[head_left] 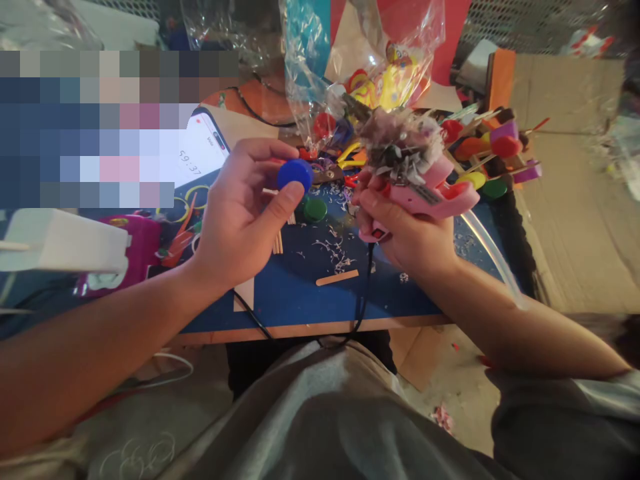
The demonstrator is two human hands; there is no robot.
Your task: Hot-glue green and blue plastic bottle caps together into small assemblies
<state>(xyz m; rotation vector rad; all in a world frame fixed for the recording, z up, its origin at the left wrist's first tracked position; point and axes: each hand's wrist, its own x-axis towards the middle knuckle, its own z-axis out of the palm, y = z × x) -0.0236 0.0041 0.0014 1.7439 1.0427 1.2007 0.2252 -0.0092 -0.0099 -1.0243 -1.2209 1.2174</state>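
Note:
Between the thumb and fingers of my left hand (pixel 245 200) is a blue bottle cap (pixel 295 177), held above the table. My right hand (pixel 405 230) is wrapped round the handle of a pink hot glue gun (pixel 425 197). A clear glue stick (pixel 493 253) sticks out of its back end, and a black cord hangs from the handle. A greyish clump of shreds (pixel 400 143) covers the front of the gun and hides its nozzle. Below the blue cap, a green bottle cap (pixel 315 210) lies on the blue tabletop (pixel 300 293).
A wooden craft stick (pixel 337 278) and paper shreds lie near the front edge. Yellow-handled pliers (pixel 350 157) are further back. Coloured caps joined with sticks (pixel 500 143) stand at the right beside cardboard (pixel 575 200). At the left are a phone (pixel 207 143) and a white box (pixel 65 240).

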